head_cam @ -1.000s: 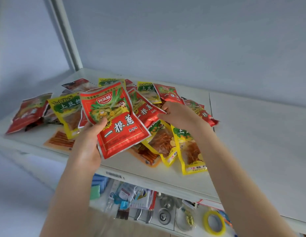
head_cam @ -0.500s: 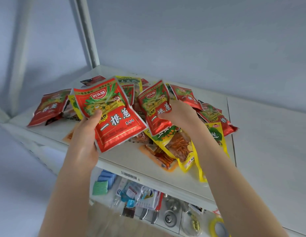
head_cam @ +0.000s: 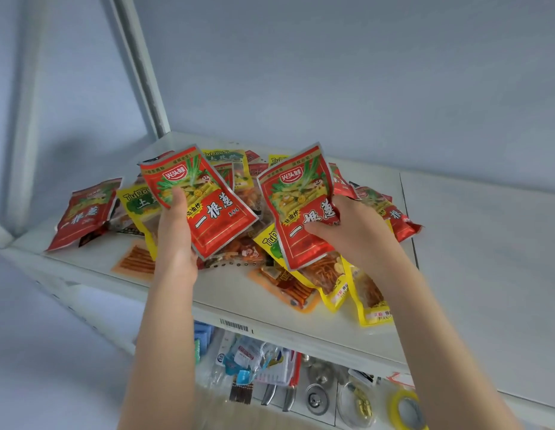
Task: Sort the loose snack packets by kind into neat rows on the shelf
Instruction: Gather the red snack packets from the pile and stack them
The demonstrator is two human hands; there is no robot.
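Observation:
A loose heap of snack packets lies on the white shelf (head_cam: 226, 293). My left hand (head_cam: 175, 234) grips a red packet (head_cam: 208, 206) lifted above the heap, thumb on its front. My right hand (head_cam: 353, 231) grips a second red packet (head_cam: 301, 197) of the same kind, held up beside the first. Under them lie yellow packets (head_cam: 335, 280), orange packets (head_cam: 136, 262) and more red packets (head_cam: 83, 209) at the left and at the right (head_cam: 394, 218).
The shelf's right half (head_cam: 487, 259) is bare white board. A white upright post (head_cam: 142, 72) stands at the back left corner. Below the front edge hang small wares: tools, metal fittings (head_cam: 316, 395) and a yellow tape roll (head_cam: 406, 408).
My right hand has lifted its red packet off the heap and turned it upright beside the left one. My left hand keeps hold of its packet; the view has shifted left.

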